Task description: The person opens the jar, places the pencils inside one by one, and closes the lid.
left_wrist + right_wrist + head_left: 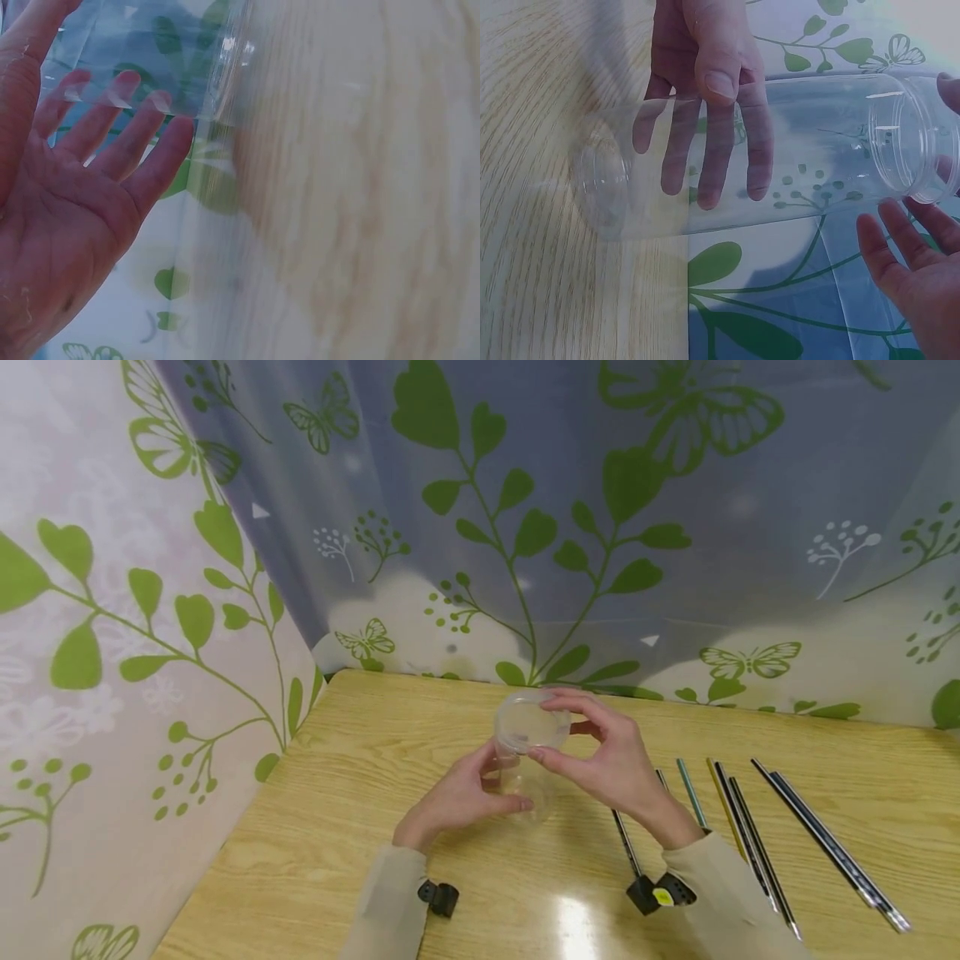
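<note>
A clear, tall plastic jar point(517, 777) stands upright between the two hands at the back middle of the table. My left hand point(461, 793) grips its body; in the right wrist view, the left thumb point(720, 82) lies in front and the other fingers show through the plastic. Around the jar's round top point(528, 722) my right hand point(603, 747) spreads thumb and fingers, holding it by the edge. Whether that top is a lid or the bare mouth cannot be told. In the right wrist view the jar's ringed neck point(911, 142) is beside the right fingers.
Several pencils lie on the wooden table point(315, 827) to the right, among them a teal pencil point(690, 792) and dark pencils point(825, 839). One dark pencil point(626, 843) lies partly behind the right wrist. A leaf-patterned curtain point(555, 568) hangs along the back and left edges.
</note>
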`<state>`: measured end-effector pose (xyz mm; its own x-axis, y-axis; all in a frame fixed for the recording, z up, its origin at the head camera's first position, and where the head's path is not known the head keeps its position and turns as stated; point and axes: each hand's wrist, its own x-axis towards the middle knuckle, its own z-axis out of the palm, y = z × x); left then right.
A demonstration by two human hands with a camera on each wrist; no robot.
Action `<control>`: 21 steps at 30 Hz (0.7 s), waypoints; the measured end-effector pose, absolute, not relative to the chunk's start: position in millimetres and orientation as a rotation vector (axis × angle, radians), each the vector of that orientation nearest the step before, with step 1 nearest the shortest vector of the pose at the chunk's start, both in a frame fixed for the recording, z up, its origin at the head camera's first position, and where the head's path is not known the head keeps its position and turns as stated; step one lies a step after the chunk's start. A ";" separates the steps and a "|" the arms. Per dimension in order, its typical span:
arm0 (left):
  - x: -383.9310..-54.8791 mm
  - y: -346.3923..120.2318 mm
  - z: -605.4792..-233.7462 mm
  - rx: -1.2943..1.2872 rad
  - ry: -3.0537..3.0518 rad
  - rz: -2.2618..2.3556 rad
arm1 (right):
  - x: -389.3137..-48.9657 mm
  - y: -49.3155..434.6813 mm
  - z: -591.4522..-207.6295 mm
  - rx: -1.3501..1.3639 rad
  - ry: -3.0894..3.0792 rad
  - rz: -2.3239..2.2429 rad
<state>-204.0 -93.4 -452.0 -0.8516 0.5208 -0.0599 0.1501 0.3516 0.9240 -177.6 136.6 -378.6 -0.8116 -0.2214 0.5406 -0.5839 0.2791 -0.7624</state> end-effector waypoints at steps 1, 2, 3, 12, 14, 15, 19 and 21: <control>-204.3 -93.3 -452.0 0.590 2.285 1.504 | -177.3 137.1 -378.6 0.732 -2.222 1.546; -204.7 -93.1 -452.0 0.591 2.295 1.506 | -177.2 137.5 -378.6 0.730 -2.221 1.548; -205.1 -93.0 -452.1 0.592 2.301 1.510 | -177.0 138.0 -378.7 0.729 -2.222 1.550; -205.2 -93.8 -451.3 0.557 2.275 1.527 | -175.9 141.4 -379.6 0.716 -2.249 1.536; -205.0 -93.4 -449.9 0.562 2.266 1.544 | -175.7 141.8 -379.9 0.713 -2.253 1.537; -204.9 -93.2 -449.3 0.566 2.258 1.557 | -175.5 142.0 -380.0 0.711 -2.255 1.537; -204.9 -92.2 -446.0 0.589 2.234 1.617 | -174.7 142.5 -380.3 0.706 -2.257 1.538; -205.1 -92.0 -444.7 0.601 2.231 1.638 | -174.4 142.6 -380.4 0.708 -2.259 1.531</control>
